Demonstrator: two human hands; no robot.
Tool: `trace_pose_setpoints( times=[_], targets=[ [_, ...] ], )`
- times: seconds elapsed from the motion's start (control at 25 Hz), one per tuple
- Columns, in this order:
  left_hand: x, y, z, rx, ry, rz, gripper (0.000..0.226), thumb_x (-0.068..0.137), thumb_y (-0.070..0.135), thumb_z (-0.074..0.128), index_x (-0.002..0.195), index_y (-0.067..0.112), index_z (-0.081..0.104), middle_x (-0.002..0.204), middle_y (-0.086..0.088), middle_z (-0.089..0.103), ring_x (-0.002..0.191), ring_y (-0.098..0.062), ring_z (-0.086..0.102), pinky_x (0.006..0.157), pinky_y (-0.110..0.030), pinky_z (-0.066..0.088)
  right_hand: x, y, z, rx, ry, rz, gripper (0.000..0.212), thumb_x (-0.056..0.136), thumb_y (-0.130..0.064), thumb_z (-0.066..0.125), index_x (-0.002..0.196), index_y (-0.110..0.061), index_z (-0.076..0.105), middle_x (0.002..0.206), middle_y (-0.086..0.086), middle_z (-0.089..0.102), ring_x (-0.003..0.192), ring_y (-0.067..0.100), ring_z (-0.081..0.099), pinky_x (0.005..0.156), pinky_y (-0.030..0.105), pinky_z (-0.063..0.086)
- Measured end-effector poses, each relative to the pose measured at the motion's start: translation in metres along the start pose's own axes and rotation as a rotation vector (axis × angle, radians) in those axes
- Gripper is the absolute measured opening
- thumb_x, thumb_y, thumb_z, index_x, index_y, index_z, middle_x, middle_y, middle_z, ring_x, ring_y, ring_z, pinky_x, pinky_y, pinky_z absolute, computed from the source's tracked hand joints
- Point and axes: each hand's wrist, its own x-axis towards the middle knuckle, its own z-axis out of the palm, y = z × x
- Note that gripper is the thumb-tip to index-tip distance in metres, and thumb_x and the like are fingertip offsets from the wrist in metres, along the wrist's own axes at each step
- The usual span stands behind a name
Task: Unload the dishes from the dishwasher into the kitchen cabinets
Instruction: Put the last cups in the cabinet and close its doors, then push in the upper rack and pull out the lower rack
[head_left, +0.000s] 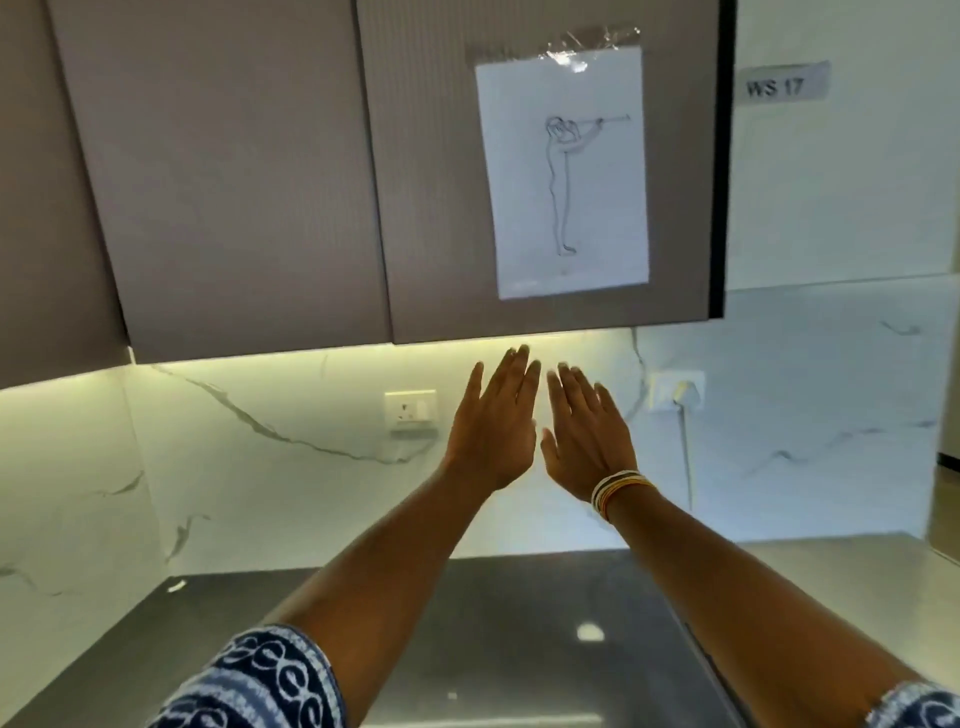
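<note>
Looking up at the wall cabinets (234, 182), both doors are closed so whatever's inside is hidden, and the right door has a taped-up line drawing (563, 176) on paper. Below sits a grey tabletop (519, 623), its near edge cut off, with no dishes or dishwasher anywhere in view. Left hand (493, 436) and right hand (584, 436), the right wearing wrist bangles (615, 491), are raised side by side under the cabinet, fingers spread flat and holding nothing.
</note>
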Motion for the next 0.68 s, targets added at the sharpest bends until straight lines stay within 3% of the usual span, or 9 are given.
trace_pose_setpoints(
  times=[0.16, 0.48, 0.68],
  targets=[
    [-0.064, 0.074, 0.024, -0.134, -0.170, -0.006, 0.070, 0.087, 0.033, 0.056, 0.147, 0.007, 0.031, 0.156, -0.015, 0.024, 0.145, -0.027, 0.025, 0.116, -0.049, 0.020, -0.102, 0.030, 0.014, -0.009, -0.180, 0.067, 0.079, 0.070, -0.023, 0.071, 0.140, -0.001, 0.043, 0.145, 0.020, 0.043, 0.135, 0.034, 0.043, 0.107, 0.049, 0.038],
    [-0.195, 0.231, 0.036, -0.278, -0.558, 0.042, 0.075, 0.088, 0.025, 0.048, 0.152, 0.009, 0.012, 0.161, -0.010, 0.002, 0.149, -0.024, 0.002, 0.120, -0.048, 0.004, -0.316, 0.102, 0.012, 0.000, -0.466, 0.119, 0.080, 0.068, -0.027, 0.074, 0.139, -0.004, 0.046, 0.143, 0.019, 0.047, 0.132, 0.033, 0.047, 0.104, 0.046, 0.040],
    [-0.252, 0.350, 0.012, -0.359, -0.671, 0.096, 0.074, 0.092, 0.027, 0.044, 0.153, 0.009, 0.006, 0.161, -0.011, 0.000, 0.149, -0.025, 0.000, 0.119, -0.050, 0.003, -0.432, 0.146, -0.018, 0.035, -0.696, 0.241, 0.074, 0.088, -0.027, 0.053, 0.151, -0.007, 0.020, 0.157, 0.015, 0.022, 0.146, 0.031, 0.021, 0.116, 0.046, 0.021]
  ],
)
